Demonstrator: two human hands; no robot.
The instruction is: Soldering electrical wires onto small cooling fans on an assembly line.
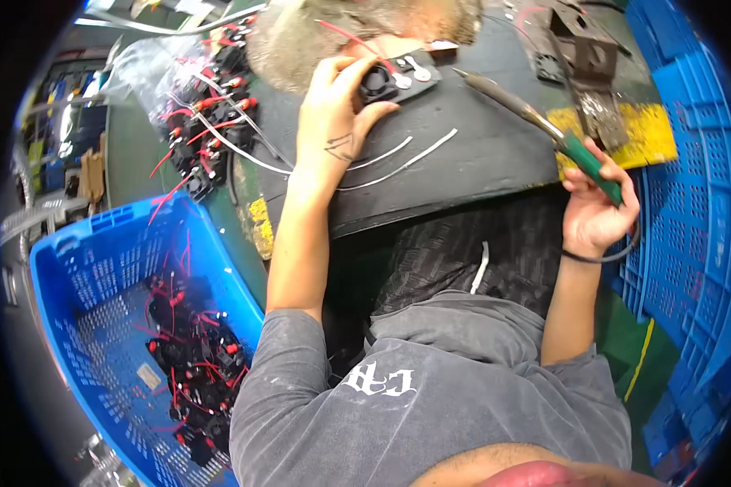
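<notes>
My left hand (330, 114) grips a small black fan (376, 84) between thumb and fingers at the far side of the bench. Beside the fan, a dark block (425, 84) bears round silvery terminals, and a red wire (345, 34) slants over them. My right hand (597, 207) is closed round the green handle of a soldering iron (536, 118). The iron's tip points up and left, apart from the fan and the terminals. White cable ends (418, 154) lie on the dark work mat (495, 158) near my left wrist.
Several small fans with red wires lie heaped on the bench's left (211, 122). More fill a blue basket (53, 325) at lower left. A brown metal stand (581, 45) and another small fan (549, 68) sit at far right, beside blue crates (690, 162).
</notes>
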